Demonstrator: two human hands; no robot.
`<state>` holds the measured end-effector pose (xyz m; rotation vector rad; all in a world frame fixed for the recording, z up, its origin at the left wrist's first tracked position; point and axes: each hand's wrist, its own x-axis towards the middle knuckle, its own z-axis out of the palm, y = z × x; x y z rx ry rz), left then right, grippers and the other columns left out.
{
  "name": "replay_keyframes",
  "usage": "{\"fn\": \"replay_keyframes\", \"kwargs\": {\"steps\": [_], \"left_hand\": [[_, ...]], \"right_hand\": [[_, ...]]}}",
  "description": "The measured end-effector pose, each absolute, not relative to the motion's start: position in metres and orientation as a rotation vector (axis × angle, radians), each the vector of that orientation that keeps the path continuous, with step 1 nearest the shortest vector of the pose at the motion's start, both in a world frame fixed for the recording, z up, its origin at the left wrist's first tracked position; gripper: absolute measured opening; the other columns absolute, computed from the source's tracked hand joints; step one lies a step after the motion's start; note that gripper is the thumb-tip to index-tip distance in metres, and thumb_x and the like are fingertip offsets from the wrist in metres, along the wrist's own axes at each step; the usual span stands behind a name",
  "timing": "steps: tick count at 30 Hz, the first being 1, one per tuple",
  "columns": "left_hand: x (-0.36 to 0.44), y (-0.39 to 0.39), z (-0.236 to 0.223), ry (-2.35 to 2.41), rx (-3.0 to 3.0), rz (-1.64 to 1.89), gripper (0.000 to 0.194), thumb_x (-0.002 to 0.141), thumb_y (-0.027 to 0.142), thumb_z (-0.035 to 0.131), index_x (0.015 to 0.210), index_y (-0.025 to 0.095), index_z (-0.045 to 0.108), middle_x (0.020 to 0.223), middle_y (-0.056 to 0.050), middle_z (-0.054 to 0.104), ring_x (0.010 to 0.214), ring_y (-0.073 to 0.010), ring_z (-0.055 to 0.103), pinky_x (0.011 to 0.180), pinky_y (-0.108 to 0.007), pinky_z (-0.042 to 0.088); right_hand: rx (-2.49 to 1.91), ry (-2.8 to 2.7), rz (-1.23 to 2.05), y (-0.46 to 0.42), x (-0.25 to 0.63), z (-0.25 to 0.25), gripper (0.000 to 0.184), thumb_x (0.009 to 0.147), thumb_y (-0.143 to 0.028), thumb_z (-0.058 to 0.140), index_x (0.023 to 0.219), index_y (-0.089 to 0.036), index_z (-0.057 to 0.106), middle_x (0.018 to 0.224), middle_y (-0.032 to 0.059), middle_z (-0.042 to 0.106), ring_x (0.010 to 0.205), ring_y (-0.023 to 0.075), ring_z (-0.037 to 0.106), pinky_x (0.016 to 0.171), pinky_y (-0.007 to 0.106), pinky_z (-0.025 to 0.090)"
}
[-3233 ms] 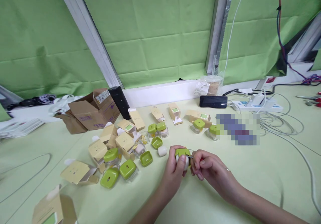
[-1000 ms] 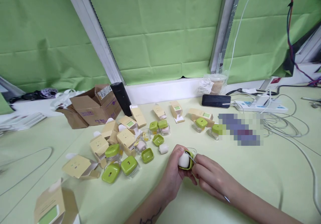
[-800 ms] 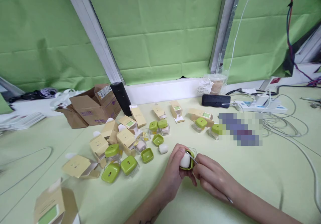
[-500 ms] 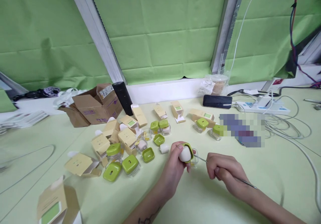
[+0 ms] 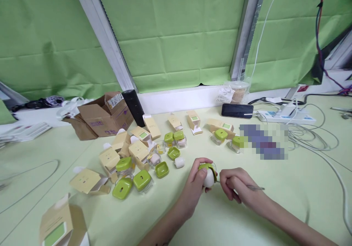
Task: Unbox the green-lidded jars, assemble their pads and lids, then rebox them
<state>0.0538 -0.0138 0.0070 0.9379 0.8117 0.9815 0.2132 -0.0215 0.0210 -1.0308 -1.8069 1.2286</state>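
Observation:
My left hand point(image 5: 192, 189) is closed around a green plastic lid point(image 5: 205, 167) with a rounded white insert point(image 5: 209, 178) inside it. In my right fist point(image 5: 242, 185) is a thin metal rod point(image 5: 255, 187). Its tip meets the right edge of the lid; the tip itself is hidden there. Left of my left hand lie a small white cylinder point(image 5: 179, 162) and two loose green lids, one nearer point(image 5: 162, 169) and one farther point(image 5: 173, 153). Several clear jars with green lids point(image 5: 142, 180) stand further left.
Opened small cartons point(image 5: 89, 180) are scattered on the left and along the back. A brown cardboard box point(image 5: 106, 115) and a black cylinder point(image 5: 133, 107) stand at the rear. A phone point(image 5: 237, 111), a power strip point(image 5: 286, 117) and loose cables point(image 5: 310, 139) are at the right.
The lid with the insert has turned in my left hand, so its green top faces up more. My right hand has moved left, closer to it, with the rod.

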Motion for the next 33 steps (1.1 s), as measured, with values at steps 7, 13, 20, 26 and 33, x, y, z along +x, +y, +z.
{"fn": "replay_keyframes", "kwargs": {"steps": [7,13,20,26,33], "left_hand": [[0.054,-0.011,0.020,0.726,0.647,0.951,0.024,0.078,0.033,0.039,0.095,0.018,0.048,0.077,-0.003,0.060,0.052,-0.0079,0.039,0.050,-0.021,0.026],[0.052,-0.012,0.019,0.793,0.788,1.019,0.023,0.078,0.027,0.040,0.099,0.019,0.047,0.084,-0.003,0.061,0.063,-0.0108,0.044,0.055,-0.022,0.029],[0.055,-0.015,0.010,0.799,0.864,1.059,0.023,0.078,0.027,0.044,0.099,0.021,0.048,0.088,-0.003,0.061,0.066,-0.0118,0.047,0.057,-0.023,0.031],[0.056,-0.011,0.019,0.713,0.613,1.071,0.027,0.079,0.037,0.049,0.099,0.020,0.046,0.082,-0.003,0.059,0.055,-0.0085,0.043,0.053,-0.023,0.030],[0.053,-0.013,0.028,0.685,0.632,1.012,0.041,0.073,0.025,0.063,0.108,0.021,0.042,0.093,-0.004,0.059,0.065,-0.0097,0.050,0.057,-0.023,0.033]], "right_hand": [[-0.933,-1.407,1.509,-0.019,0.206,0.014,0.019,0.068,-0.018,0.031,0.052,-0.022,0.041,0.043,-0.0029,0.051,0.035,0.0097,0.038,0.040,0.023,0.033],[-1.076,-1.599,1.342,-0.023,0.207,0.019,0.020,0.070,-0.017,0.031,0.054,-0.022,0.042,0.048,-0.0026,0.047,0.042,0.0118,0.041,0.041,0.023,0.032],[-1.025,-1.710,1.249,-0.021,0.207,0.015,0.018,0.071,-0.016,0.033,0.056,-0.021,0.042,0.054,-0.0030,0.043,0.051,0.0119,0.037,0.049,0.024,0.030],[-1.006,-1.511,1.414,-0.016,0.200,0.017,0.017,0.070,-0.018,0.031,0.055,-0.022,0.038,0.050,-0.0022,0.046,0.046,0.0113,0.038,0.044,0.023,0.029],[-0.912,-1.509,1.261,-0.007,0.224,0.018,0.025,0.080,-0.018,0.036,0.060,-0.020,0.049,0.054,-0.0008,0.052,0.046,0.0126,0.045,0.046,0.025,0.038]]}}
